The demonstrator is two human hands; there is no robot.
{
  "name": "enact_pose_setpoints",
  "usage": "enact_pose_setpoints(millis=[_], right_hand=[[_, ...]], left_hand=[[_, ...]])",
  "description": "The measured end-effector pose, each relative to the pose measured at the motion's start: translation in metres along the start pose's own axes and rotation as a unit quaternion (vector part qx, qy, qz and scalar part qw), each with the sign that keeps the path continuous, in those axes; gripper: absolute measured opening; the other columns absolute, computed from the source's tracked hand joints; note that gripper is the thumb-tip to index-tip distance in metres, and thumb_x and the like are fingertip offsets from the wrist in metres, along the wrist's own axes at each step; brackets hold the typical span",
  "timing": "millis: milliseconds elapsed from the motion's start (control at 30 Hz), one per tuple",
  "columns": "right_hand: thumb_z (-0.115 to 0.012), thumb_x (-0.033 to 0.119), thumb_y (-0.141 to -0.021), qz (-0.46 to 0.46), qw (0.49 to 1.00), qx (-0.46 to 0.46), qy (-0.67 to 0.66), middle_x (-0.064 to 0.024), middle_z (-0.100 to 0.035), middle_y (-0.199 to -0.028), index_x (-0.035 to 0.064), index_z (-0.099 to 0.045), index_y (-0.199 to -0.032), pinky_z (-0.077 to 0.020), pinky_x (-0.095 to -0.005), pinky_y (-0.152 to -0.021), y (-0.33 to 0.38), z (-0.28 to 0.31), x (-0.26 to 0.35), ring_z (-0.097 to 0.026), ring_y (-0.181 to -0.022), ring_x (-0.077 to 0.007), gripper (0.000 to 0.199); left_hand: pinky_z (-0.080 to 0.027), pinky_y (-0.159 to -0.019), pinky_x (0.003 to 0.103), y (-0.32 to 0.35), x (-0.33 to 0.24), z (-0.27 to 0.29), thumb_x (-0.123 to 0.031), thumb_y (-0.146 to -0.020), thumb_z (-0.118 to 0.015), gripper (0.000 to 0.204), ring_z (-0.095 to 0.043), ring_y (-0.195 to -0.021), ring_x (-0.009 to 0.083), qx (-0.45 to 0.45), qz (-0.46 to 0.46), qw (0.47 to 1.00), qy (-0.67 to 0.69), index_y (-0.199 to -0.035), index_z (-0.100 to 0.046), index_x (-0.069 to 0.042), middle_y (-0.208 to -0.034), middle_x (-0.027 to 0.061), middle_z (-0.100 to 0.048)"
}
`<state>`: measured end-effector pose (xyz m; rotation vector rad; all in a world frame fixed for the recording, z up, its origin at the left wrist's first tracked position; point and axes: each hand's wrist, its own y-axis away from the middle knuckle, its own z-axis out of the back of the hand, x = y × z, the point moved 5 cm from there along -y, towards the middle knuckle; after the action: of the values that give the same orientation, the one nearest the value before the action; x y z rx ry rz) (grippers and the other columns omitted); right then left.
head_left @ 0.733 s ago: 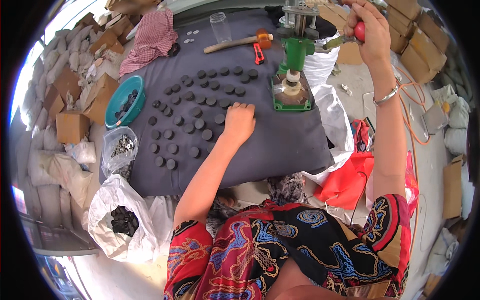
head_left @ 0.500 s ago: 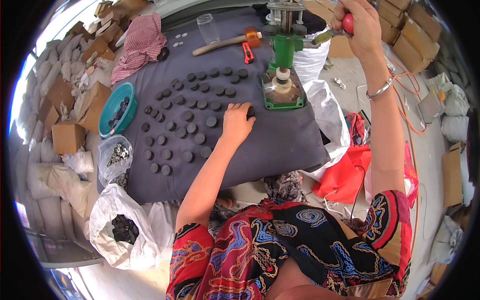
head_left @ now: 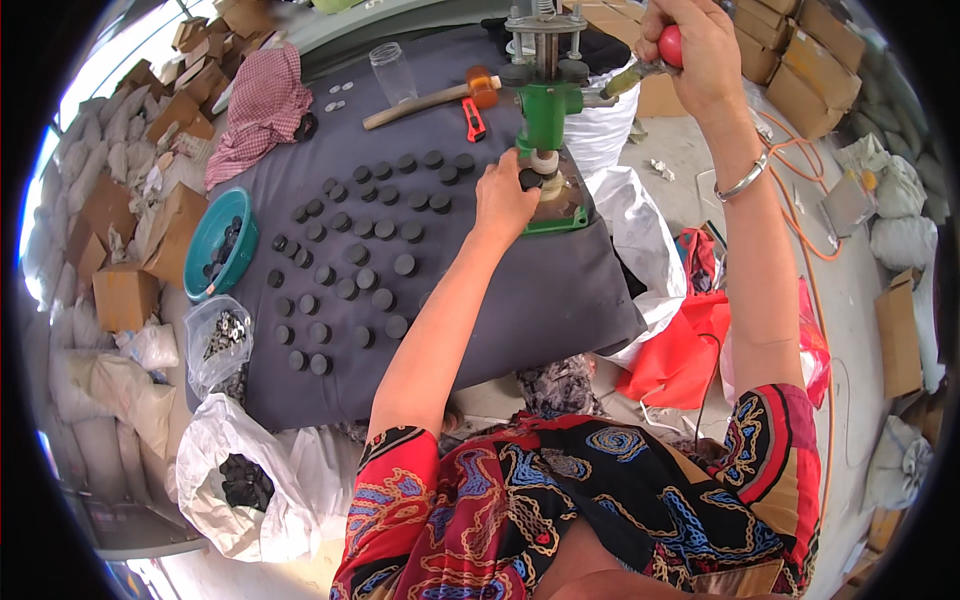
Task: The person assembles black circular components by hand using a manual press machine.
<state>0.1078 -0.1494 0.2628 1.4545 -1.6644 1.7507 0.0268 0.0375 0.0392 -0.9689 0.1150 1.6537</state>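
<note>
My left hand (head_left: 505,198) pinches a black round cap-like piece (head_left: 530,180) at the base of a green hand press (head_left: 543,118), just beside its pale die (head_left: 551,192). Raised at the upper right, my right hand (head_left: 703,58) is wrapped round the red ball knob (head_left: 670,45) of the press lever. Several more black round pieces (head_left: 404,265) stand spread over the dark cloth-covered table (head_left: 520,310), left of my forearm. Whether the piece in my fingers touches the die is hard to make out.
Behind the pieces lie a mallet (head_left: 425,105), a red cutter knife (head_left: 473,120) and a clear jar (head_left: 392,75). A teal basin (head_left: 247,232), a clear bag of metal parts (head_left: 215,345) and a white sack (head_left: 205,470) line the left side. A red bag (head_left: 675,350) is at right.
My left hand has moved up and right from the table to the press base, carrying the black piece. My right hand stays on the knob. The whole view has shifted slightly.
</note>
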Motion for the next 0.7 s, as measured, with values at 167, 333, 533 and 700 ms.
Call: enact_pose_setpoints(millis=[167,333,533,700], right_hand=[[-0.05,0.012,-0.09,0.001,1.0,-0.006,-0.004,-0.0035,-0.055,-0.057,0.0008,-0.064,-0.09,-0.0415,-0.0227,-0.038,0.003,0.0,0.002,-0.05,-0.042,-0.011,0.018],[-0.05,0.012,-0.09,0.015,1.0,0.0,-0.001,-0.004,-0.054,-0.057,-0.0001,-0.063,-0.091,-0.0413,-0.0236,-0.039,0.011,-0.001,0.008,-0.049,-0.043,-0.012,0.018],[-0.045,0.01,-0.093,0.071,0.994,0.049,0.063,-0.0038,-0.047,-0.06,-0.0098,-0.057,-0.104,-0.039,-0.027,-0.055,0.055,0.005,-0.008,-0.047,-0.055,-0.0128,0.025],[-0.047,0.005,-0.091,0.174,0.981,0.055,0.064,-0.0041,-0.055,-0.066,-0.0031,-0.059,-0.097,-0.0414,-0.024,-0.055,0.155,0.035,-0.07,-0.051,-0.057,-0.0094,0.016]], left_hand=[[-0.046,-0.086,0.043,-0.007,-0.002,-0.015,-0.008,-0.067,-0.074,0.065,-0.058,-0.1,0.0341,-0.023,-0.011,0.999,0.042,-0.125,-0.046,0.005,-0.099,0.0159,-0.066],[-0.049,-0.085,0.035,-0.012,0.009,-0.028,-0.007,-0.066,-0.077,0.065,-0.065,-0.098,0.0271,-0.062,0.007,0.993,0.1,-0.124,-0.05,0.001,-0.103,0.0164,-0.068],[-0.048,-0.088,0.034,-0.009,0.01,-0.025,-0.006,-0.066,-0.076,0.066,-0.065,-0.101,0.0257,-0.062,0.029,0.986,0.149,-0.126,-0.049,0.003,-0.109,0.0182,-0.066],[-0.049,-0.088,0.035,0.002,0.021,0.007,-0.003,-0.067,-0.073,0.06,-0.064,-0.101,0.0257,-0.097,-0.019,0.99,0.101,-0.123,-0.053,0.001,-0.109,0.0167,-0.066]])
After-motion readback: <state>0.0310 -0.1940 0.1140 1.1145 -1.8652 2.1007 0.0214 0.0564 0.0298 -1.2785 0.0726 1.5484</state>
